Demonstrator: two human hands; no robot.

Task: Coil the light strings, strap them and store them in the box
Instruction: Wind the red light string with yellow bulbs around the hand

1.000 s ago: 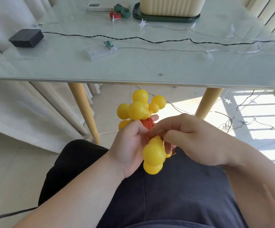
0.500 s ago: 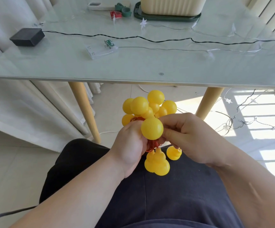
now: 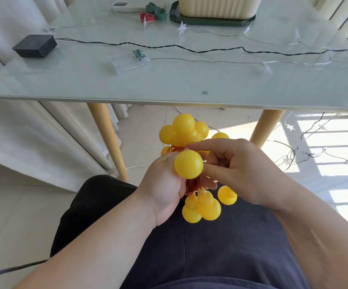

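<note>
A coiled light string of yellow balls (image 3: 188, 167) on copper wire is held over my lap, below the table edge. My left hand (image 3: 162, 186) grips the wire bundle in its middle, balls sticking out above and below. My right hand (image 3: 237, 172) pinches the string at the bundle from the right, fingers curled. On the glass table (image 3: 169, 84) lie a black string (image 3: 169, 46) and a clear star string (image 3: 210, 60), both uncoiled. Red and green straps (image 3: 153, 14) lie near the cream box (image 3: 219, 7) at the back.
A black battery box (image 3: 35, 45) sits at the table's left, a clear battery case (image 3: 129, 61) in the middle. More star string trails over the floor (image 3: 306, 151) at the right. Wooden table legs (image 3: 108, 140) stand ahead of my knees; curtains hang at left.
The bundle has turned in my hands: one ball has come round to the front and several now hang below. My right hand's fingers shifted along the wire at the bundle.
</note>
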